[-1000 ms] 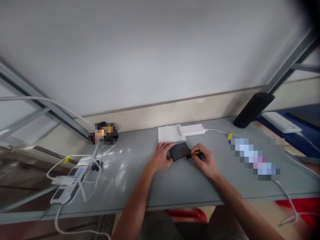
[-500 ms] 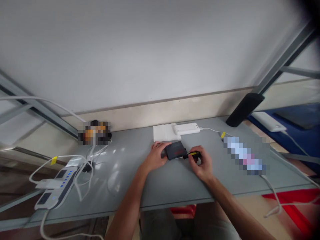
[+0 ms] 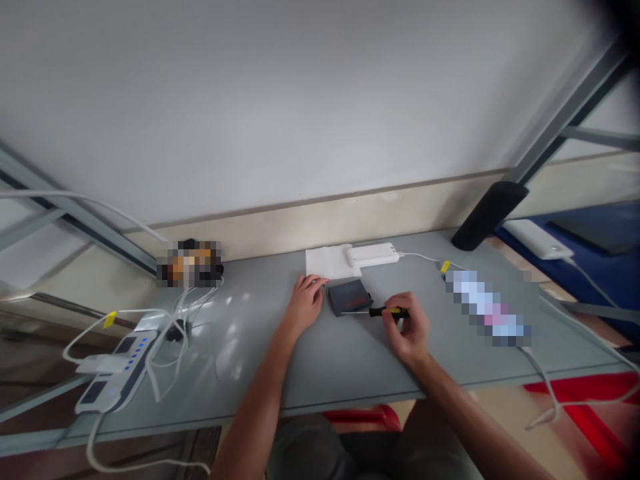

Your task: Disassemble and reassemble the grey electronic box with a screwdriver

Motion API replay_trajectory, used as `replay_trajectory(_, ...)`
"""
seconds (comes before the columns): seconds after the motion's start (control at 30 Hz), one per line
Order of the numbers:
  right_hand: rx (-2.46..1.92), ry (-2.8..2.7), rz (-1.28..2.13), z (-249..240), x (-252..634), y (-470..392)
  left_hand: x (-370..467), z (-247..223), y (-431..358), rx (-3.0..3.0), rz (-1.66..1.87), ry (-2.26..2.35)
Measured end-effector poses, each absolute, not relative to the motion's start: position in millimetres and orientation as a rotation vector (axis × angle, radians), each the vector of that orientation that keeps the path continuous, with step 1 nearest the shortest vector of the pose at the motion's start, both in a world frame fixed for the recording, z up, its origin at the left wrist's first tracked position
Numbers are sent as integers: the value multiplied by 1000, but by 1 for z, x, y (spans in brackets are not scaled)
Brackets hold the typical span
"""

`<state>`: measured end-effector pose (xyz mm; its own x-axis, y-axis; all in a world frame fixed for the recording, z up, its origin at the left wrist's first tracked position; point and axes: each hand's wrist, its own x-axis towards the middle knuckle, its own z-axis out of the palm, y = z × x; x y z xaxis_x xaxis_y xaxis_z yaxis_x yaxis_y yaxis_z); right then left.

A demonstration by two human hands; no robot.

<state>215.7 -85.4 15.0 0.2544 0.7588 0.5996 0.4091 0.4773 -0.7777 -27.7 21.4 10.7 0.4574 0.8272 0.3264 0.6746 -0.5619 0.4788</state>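
Observation:
A flat dark-grey box (image 3: pixel 349 295) with faint reddish marking lies on the grey tabletop between my hands. My right hand (image 3: pixel 407 328) grips a screwdriver (image 3: pixel 389 312) by its black and yellow handle. Its thin metal shaft points left, along the near edge of the box; whether the tip touches the box I cannot tell. Left of the box rests my left hand (image 3: pixel 305 303), fingers stretched out toward the far side, holding nothing and apart from the box.
Behind the box are a white sheet (image 3: pixel 327 263) and a white power bank (image 3: pixel 373 255) with a cable. A blurred-out phone-like object (image 3: pixel 485 307) and a black cylinder (image 3: pixel 490 215) stand to the right. On the left lie a power strip (image 3: pixel 117 373) and loose white cables (image 3: pixel 183 333).
My left hand has let go of the box and drawn away left. The screwdriver has shifted slightly right, baring its shaft. The box now lies flatter on the table.

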Motion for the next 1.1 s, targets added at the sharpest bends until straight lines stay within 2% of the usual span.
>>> replay_trajectory(0.3,-1216,-1205,522,9,214,-65,-29,-4,32,2435,771,1386)
replay_trajectory(0.53,-1244,-1218,623,28,211,9,-28,-4,34,2336,804,1511)
replay_trajectory(0.67,-1246,-1177,793,24,207,38,-25,8,51,2320,817,1667)
replay_trajectory(0.83,-1235,-1113,885,10,207,36,-18,11,73,2328,817,1596)
replay_trajectory(1.1,-1287,-1148,916,0,205,39,-18,4,63,2376,710,1638)
